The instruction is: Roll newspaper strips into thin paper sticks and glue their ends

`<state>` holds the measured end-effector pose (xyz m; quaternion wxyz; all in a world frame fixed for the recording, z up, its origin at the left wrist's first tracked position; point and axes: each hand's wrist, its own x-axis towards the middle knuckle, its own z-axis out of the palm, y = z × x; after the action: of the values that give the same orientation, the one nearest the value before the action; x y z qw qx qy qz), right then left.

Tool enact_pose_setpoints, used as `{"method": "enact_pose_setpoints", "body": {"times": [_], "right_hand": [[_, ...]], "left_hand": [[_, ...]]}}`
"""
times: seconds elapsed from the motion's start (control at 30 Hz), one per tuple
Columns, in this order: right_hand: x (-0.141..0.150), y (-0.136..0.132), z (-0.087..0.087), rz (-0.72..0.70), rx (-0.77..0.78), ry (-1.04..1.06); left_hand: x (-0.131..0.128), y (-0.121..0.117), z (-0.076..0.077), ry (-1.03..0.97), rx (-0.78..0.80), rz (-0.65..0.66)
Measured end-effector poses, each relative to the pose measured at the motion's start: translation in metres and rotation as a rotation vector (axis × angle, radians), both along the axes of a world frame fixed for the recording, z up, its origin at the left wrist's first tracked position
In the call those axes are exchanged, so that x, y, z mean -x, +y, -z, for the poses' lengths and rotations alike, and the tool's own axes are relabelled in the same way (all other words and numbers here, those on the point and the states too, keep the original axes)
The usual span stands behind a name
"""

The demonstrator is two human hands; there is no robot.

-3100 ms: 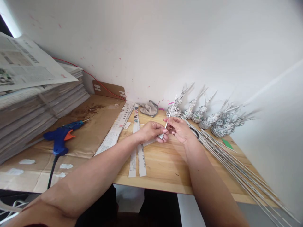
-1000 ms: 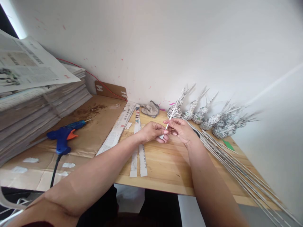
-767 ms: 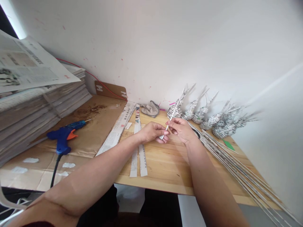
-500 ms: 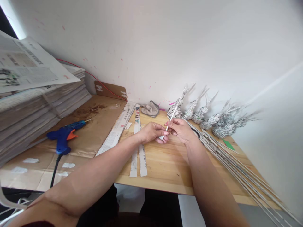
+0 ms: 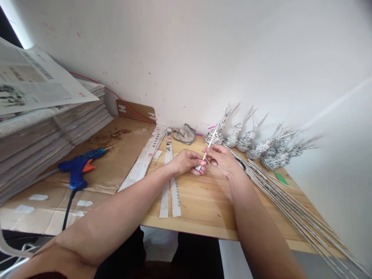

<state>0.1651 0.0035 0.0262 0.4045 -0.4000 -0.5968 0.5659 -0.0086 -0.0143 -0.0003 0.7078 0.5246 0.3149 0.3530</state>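
Between my hands, above the wooden table, a thin white rolled paper stick (image 5: pixel 211 140) slants up and away. My left hand (image 5: pixel 190 162) pinches its lower end, where a bit of unrolled paper shows at the fingers. Thumb and fingertips of my right hand (image 5: pixel 219 158) close on the stick a little higher up. Beneath and left of my left hand lie two newspaper strips (image 5: pixel 175 197), apart at their near ends. A longer stack of newspaper strips (image 5: pixel 142 157) rests further left, partly over the cardboard.
Several woven paper figures (image 5: pixel 246 140) line the wall. Long paper sticks (image 5: pixel 290 207) lie along the table's right side. A blue glue gun (image 5: pixel 77 166) rests on cardboard (image 5: pixel 116 155), beside a tall newspaper stack (image 5: pixel 46 131). A grey cloth (image 5: pixel 185 134) lies at the back.
The paper stick's upper end looks slightly shorter and lower. Both hands stay in nearly the same place, still pinching the stick.
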Motion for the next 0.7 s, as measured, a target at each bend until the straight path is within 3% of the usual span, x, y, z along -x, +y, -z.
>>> {"method": "enact_pose_setpoints", "body": {"times": [0.1, 0.27, 0.43, 0.7], "right_hand": [[0.0007, 0.0007, 0.0013, -0.028, 0.001, -0.024], [0.0013, 0.0012, 0.0026, 0.058, -0.005, -0.030], [-0.0001, -0.0001, 0.0003, -0.018, 0.002, -0.047], [0.0001, 0.0022, 0.0009, 0.068, -0.044, -0.076]], "left_hand": [[-0.0002, -0.0010, -0.0015, 0.007, 0.009, 0.001], [0.0004, -0.0011, -0.0013, 0.003, 0.009, -0.017], [0.0008, 0.0002, 0.0007, 0.001, -0.007, -0.011], [0.0021, 0.0027, 0.0001, 0.002, 0.008, -0.032]]}}
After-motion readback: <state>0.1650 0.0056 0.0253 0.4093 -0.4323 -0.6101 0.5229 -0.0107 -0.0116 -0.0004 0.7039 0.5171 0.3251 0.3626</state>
